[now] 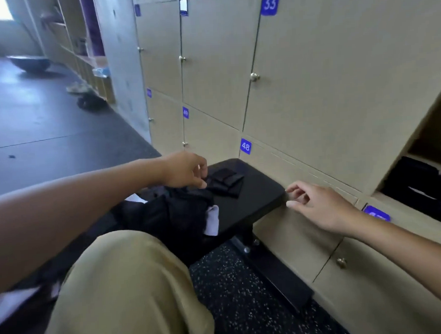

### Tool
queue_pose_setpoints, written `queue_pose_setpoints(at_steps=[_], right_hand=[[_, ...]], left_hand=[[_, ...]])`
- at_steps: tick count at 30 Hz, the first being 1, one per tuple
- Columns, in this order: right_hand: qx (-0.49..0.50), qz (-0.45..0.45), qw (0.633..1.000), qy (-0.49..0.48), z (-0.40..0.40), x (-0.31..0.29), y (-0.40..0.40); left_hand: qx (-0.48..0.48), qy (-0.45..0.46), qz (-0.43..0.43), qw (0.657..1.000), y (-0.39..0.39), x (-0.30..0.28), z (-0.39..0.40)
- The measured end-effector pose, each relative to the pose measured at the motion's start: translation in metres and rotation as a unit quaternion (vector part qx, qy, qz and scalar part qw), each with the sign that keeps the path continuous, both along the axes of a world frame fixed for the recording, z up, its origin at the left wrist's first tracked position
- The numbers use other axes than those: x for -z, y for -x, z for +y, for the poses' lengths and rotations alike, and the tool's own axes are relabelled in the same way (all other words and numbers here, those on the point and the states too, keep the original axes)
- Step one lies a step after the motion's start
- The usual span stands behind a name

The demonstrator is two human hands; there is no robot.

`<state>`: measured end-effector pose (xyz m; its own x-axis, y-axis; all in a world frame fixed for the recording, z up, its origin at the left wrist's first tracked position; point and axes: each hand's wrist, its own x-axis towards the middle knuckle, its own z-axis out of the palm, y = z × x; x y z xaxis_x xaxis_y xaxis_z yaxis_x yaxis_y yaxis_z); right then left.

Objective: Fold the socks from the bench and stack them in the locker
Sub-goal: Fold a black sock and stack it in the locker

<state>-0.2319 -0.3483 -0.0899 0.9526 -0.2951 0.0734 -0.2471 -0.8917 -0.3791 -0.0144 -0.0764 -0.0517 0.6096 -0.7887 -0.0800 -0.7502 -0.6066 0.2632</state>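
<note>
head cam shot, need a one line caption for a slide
Seated person's left hand reaches folded black socks on the bench; right hand hovers empty beside the lockers.

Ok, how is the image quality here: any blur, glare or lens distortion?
Head view: wide-angle bending curves the locker doors; the far floor and window are washed out and soft; the knee is smeared by motion blur; the black socks barely separate from the black bench.

Open beige locker compartment runs off the right edge, dark stuff inside too murky to make out; the half-covered blue number tag is unreadable.
</note>
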Motion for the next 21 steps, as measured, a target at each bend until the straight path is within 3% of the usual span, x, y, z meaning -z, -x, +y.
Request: queue_pose_setpoints(at_steps=[6, 12, 15, 21], right_hand=[[-0.06, 0.027, 0.998, -0.016, 0.032, 0.033, -0.086], [-0.043, 0.01, 0.998, -0.034, 0.036, 0.058, -0.166], [-0.048, 0.042, 0.996, -0.056, 0.039, 0.071, -0.191], [-0.041, 0.064, 0.994, 0.075, 0.045, 0.087, -0.206]], left_hand=[[-0.031, -0.006, 0.058, 0.998, -0.026, 0.029, 0.06], [-0.046, 0.025, 0.083, 0.995, -0.026, 0.059, 0.082], [-0.049, 0.045, 0.075, 0.995, -0.026, 0.069, 0.084], [-0.041, 0.072, 0.072, 0.994, -0.035, 0.079, 0.083]])
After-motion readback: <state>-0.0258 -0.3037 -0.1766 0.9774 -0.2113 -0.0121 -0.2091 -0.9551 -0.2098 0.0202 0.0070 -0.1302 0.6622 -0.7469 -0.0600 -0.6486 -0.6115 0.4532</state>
